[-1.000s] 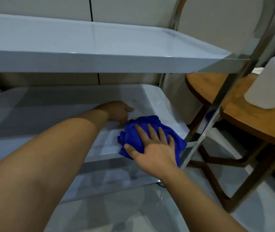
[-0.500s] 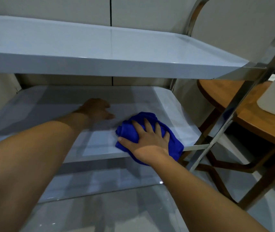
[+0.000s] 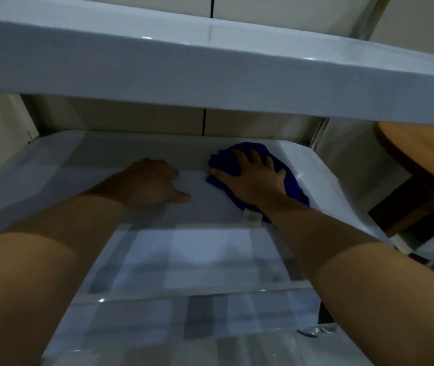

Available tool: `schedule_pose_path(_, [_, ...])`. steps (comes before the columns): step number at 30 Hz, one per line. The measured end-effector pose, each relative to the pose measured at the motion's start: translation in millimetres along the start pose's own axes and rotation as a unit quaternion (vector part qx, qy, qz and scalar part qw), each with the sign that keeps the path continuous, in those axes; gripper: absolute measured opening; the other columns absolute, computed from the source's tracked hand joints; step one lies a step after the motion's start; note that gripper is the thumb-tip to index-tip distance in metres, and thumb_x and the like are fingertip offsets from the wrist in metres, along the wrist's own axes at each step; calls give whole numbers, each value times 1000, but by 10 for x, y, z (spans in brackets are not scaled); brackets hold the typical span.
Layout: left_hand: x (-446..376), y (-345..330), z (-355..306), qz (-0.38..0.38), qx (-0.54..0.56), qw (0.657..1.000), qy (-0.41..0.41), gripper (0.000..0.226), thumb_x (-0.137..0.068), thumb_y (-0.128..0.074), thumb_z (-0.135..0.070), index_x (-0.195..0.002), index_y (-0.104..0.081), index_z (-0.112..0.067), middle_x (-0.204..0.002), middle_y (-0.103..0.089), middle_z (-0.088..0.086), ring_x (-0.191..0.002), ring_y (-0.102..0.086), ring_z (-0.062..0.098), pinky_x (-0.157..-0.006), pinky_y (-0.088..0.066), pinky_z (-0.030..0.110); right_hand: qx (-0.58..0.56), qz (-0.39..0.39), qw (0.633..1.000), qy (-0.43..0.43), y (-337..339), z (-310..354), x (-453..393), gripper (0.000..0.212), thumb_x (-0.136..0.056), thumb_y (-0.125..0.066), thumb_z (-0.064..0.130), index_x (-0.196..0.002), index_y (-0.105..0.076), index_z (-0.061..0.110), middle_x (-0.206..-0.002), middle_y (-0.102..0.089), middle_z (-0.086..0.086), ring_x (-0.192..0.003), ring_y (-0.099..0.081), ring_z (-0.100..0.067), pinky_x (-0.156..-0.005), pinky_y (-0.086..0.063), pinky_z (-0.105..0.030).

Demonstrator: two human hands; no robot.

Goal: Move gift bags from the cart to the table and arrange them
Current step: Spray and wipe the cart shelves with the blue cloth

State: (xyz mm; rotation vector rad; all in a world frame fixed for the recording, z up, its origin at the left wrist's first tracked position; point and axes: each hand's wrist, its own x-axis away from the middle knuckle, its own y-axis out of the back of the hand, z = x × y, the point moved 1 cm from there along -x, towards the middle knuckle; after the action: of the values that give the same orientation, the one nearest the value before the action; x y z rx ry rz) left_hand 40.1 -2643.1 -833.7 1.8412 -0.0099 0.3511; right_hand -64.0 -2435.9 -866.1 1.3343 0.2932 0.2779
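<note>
No gift bag is in view. A white cart fills the frame; both my arms reach under its upper shelf (image 3: 210, 72) onto its lower shelf (image 3: 84, 165). My right hand (image 3: 250, 175) lies flat, fingers spread, pressing a crumpled blue cloth (image 3: 292, 183) against the far right corner of the lower shelf. My left hand (image 3: 155, 183) rests palm down on the same shelf, a short way left of the cloth, holding nothing. A small white tag (image 3: 251, 215) sticks out from the cloth near my right wrist.
The round wooden table (image 3: 421, 154) shows at the right edge, behind the cart's metal post (image 3: 319, 133). A beige wall (image 3: 157, 120) stands right behind the cart. Glossy floor tiles (image 3: 184, 347) lie below the lower shelf.
My right hand slid the blue cloth from the shelf's front right edge to its far right corner. My head came lower and closer to the cart, and the white bottle on the table left the view.
</note>
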Motion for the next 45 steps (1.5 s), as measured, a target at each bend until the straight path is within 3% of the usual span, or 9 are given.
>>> schedule_pose_path(9, [-63,-2,-3,17,-51,999,-7,87,-89,-56,-68,-158,-27,-24,-165,-25,0,-146,-30,23,-112,-25,25,5,-15,1000,-20,-48,100,-930,100,-75,-27,96,-157,-15,40,-167,-12,-2,-149,-13,-43,-114,-14,-71])
schedule_pose_path(18, [88,84,-125,60,-75,995,10,84,-93,-52,-66,-159,-27,-21,-165,-24,5,-146,-29,27,-114,-26,30,2,28,1000,3,-30,300,-9,94,-81,-21,92,-159,-7,41,-169,-6,-3,-151,-7,-42,-116,-12,-68])
schedule_pose_path(22, [108,117,-78,48,-75,996,-3,62,-86,-61,-66,-124,-64,-17,-138,-57,7,-111,-57,22,-87,-45,28,12,57,998,24,30,422,794,86,-85,-17,88,-158,-5,43,-169,-1,1,-152,-2,-37,-117,-10,-65])
schedule_pose_path(26, [192,173,-73,55,-119,991,-9,80,-92,-51,-70,-154,-38,-21,-159,-35,9,-138,-41,30,-110,-35,33,17,55,997,43,100,551,1554,84,-85,-14,88,-156,0,45,-169,0,0,-153,-1,-37,-118,-9,-64])
schedule_pose_path(31, [251,193,-117,80,-118,990,-9,85,-96,-47,-65,-161,-20,-16,-165,-21,9,-147,-29,28,-116,-26,30,30,90,995,37,69,938,2081,80,-88,-15,83,-154,9,45,-168,13,0,-152,12,-36,-119,2,-61])
schedule_pose_path(35, [249,212,-63,58,-74,995,-18,70,-98,-49,-59,-153,-40,-16,-158,-37,10,-137,-43,29,-112,-37,36,27,96,993,59,11,1208,1969,81,-88,-17,84,-154,6,44,-168,11,-2,-151,10,-40,-117,2,-64])
schedule_pose_path(39, [248,202,87,5,15,1000,-23,34,-100,-46,-32,-116,-67,-10,-127,-64,11,-108,-60,27,-96,-49,38,20,66,994,89,-53,1315,1694,86,-83,-21,89,-153,-6,44,-168,-1,-6,-150,-1,-43,-115,-6,-68])
schedule_pose_path(42, [380,263,243,-54,69,996,-25,37,-105,-46,-24,-137,-60,-15,-150,-50,6,-135,-46,25,-114,-30,32,19,37,994,98,-113,1391,1396,90,-82,-25,90,-156,-9,40,-168,-6,-8,-150,-8,-43,-114,-12,-69])
schedule_pose_path(45, [572,338,597,-106,73,992,-12,40,-106,-47,-23,-144,-53,-13,-154,-45,8,-141,-40,25,-112,-25,26,2,55,995,84,-193,1545,1032,94,-80,-27,91,-157,-4,41,-169,0,-6,-151,-2,-43,-116,-8,-68])
